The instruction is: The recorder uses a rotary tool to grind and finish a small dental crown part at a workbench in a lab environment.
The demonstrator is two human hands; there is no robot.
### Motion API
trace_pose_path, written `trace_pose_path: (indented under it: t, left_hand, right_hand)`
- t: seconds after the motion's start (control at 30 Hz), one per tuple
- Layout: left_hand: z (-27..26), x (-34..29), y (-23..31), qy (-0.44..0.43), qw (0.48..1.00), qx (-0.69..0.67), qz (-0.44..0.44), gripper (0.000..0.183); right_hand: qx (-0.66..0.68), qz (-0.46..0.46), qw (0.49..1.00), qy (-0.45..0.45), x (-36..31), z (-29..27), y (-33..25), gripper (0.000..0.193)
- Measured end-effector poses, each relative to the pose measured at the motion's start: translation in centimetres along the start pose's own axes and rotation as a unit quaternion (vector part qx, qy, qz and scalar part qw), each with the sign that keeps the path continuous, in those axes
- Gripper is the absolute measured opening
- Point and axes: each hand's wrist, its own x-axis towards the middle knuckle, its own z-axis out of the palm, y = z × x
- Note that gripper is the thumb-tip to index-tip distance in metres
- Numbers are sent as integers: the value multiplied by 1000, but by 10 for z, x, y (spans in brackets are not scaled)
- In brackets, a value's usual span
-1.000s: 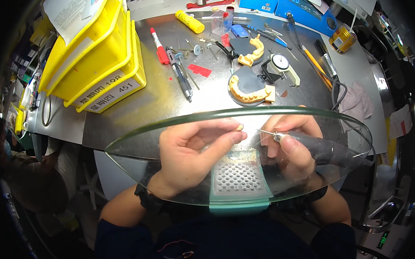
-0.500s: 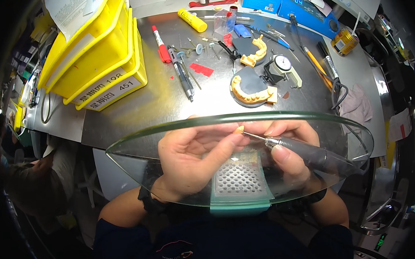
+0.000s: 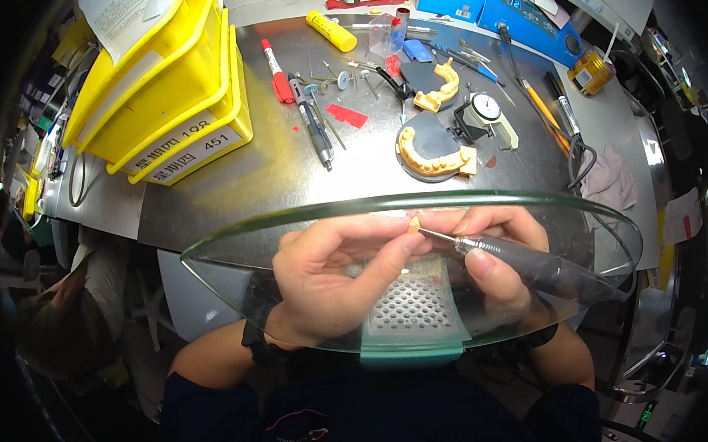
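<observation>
Between the thumb and fingers of my left hand (image 3: 325,274) is a small tan dental crown (image 3: 414,225). My right hand (image 3: 505,273) grips a dark rotary handpiece (image 3: 528,261), pointing left. Its thin metal bur reaches the crown and appears to touch it. Both hands show through a clear curved shield (image 3: 245,283), with their fingertips close together. A perforated grille (image 3: 413,304) in a green frame lies below them. Beyond the shield are two tan dental models, a lower arch (image 3: 431,166) and a smaller one (image 3: 441,88), on dark bases.
Stacked yellow bins (image 3: 172,110) stand at the left. A red marker (image 3: 276,69), a grey pen (image 3: 310,123), loose burs and a dial gauge (image 3: 487,108) lie on the metal bench. A blue control box (image 3: 528,24) and a yellow can (image 3: 590,72) are at the back right.
The crown has turned slightly in my left fingers and now stands more upright. Both hands have shifted a little to the right; the bur stays at the crown.
</observation>
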Motion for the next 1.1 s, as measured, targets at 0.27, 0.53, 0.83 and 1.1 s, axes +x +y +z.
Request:
trace_pose_path:
  t: [0.27,0.53,0.83,1.1]
  left_hand:
    - [0,0,0,3,1000,4,-4,19]
    - [-1,1,1,-4,1000,20,11,19]
    - [-3,2,2,-20,999,30,13,19]
    - [-2,2,0,-16,999,24,19,19]
  right_hand:
    - [-43,17,999,29,0,1,-1,25]
    - [-24,48,997,51,3,14,-11,26]
    - [-16,46,998,46,3,13,-11,26]
    - [0,77,995,63,3,14,-13,26]
